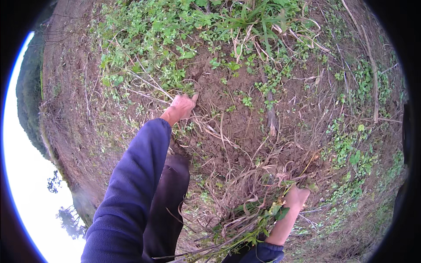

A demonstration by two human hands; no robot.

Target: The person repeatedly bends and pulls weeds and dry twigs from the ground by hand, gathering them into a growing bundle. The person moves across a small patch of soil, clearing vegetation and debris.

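My left hand (181,106) is curled low over the soil. Thin dry stalks (152,84) run into its fist from the upper left, and more dry grass (210,129) trails out on the other side. Its fingertips are turned away from view, close to small green weeds. At the lower right, my right hand (296,197) grips a large bundle of pulled weeds (245,217), a mix of withered brown stems and green leafy ones. The bundle lies along the forearm and hides part of the fingers.
Brown soil (235,98) lies before me, with a woody stick (270,111) on it. Dense green weeds (158,26) and a tuft of long-bladed grass (260,19) grow farther up. A long thin branch (373,69) lies at right. My dark-trousered leg (169,203) stands below.
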